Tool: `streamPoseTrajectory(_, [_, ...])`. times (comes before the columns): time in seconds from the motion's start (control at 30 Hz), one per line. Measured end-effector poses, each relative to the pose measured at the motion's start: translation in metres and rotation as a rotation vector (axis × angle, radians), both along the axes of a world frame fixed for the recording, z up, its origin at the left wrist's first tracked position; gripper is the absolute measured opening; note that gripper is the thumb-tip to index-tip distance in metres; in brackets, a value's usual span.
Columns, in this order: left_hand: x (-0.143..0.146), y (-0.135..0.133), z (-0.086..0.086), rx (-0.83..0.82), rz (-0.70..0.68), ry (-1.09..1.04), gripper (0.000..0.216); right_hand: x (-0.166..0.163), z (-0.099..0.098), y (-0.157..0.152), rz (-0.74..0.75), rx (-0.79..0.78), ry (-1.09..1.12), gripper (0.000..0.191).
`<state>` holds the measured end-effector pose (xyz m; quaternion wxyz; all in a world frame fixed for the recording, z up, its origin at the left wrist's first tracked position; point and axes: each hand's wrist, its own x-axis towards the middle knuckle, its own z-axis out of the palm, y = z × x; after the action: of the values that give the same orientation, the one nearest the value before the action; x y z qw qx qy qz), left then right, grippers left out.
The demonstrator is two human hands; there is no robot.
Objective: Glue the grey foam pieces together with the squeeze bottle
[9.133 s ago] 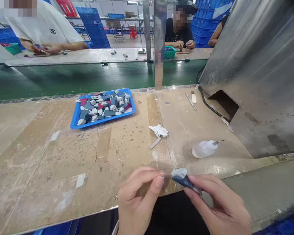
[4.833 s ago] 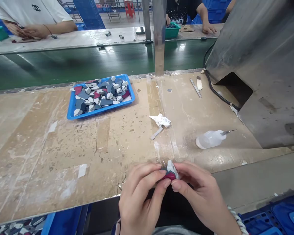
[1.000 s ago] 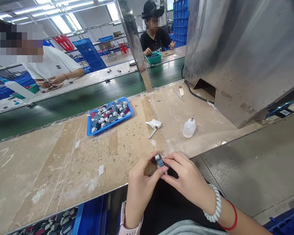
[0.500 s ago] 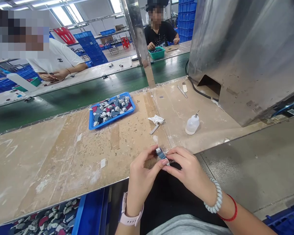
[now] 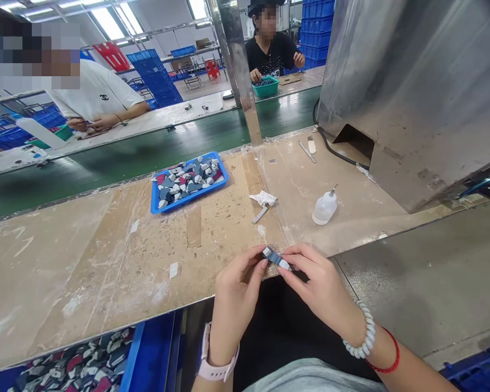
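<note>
The bench [image 5: 85,256] lies bare left of the hands, its near edge just under them. A blue tray [image 5: 190,182] and bottle [image 5: 324,207] stand well beyond. Left hand [image 5: 239,286] and right hand [image 5: 318,280] pinch one small piece [image 5: 274,257] between their fingertips over that edge.

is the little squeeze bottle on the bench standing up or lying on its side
Upright. The squeeze bottle stands on its wide base on the workbench, its thin nozzle pointing up, well beyond both hands.
</note>
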<state>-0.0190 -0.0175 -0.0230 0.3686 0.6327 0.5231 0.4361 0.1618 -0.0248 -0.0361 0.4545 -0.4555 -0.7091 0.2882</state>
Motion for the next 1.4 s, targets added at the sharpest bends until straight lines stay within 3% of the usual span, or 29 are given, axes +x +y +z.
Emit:
streamPoseTrajectory(0.37, [0.002, -0.007, 0.0, 0.057, 0.022, 0.032, 0.023, 0.0, -0.002, -0.002, -0.017, 0.076, -0.043, 0.014])
streamPoseTrajectory(0.6, [0.005, -0.005, 0.0, 0.246, 0.087, 0.223, 0.014, 0.001, -0.007, -0.002, -0.025, 0.14, -0.113, 0.015])
streamPoseTrajectory(0.9, [0.014, -0.005, -0.01, 0.485, 0.17, 0.372, 0.019, -0.007, -0.009, -0.003, -0.074, 0.246, -0.144, 0.02])
streamPoseTrajectory(1.13, [0.011, -0.002, -0.013, 0.478, 0.158, 0.395, 0.016, -0.008, -0.009, -0.002, -0.073, 0.253, -0.159, 0.019])
streamPoseTrajectory(1.4, [0.006, 0.002, -0.004, 0.358, 0.067, 0.347, 0.016, -0.014, -0.007, -0.006, -0.115, 0.239, -0.18, 0.013])
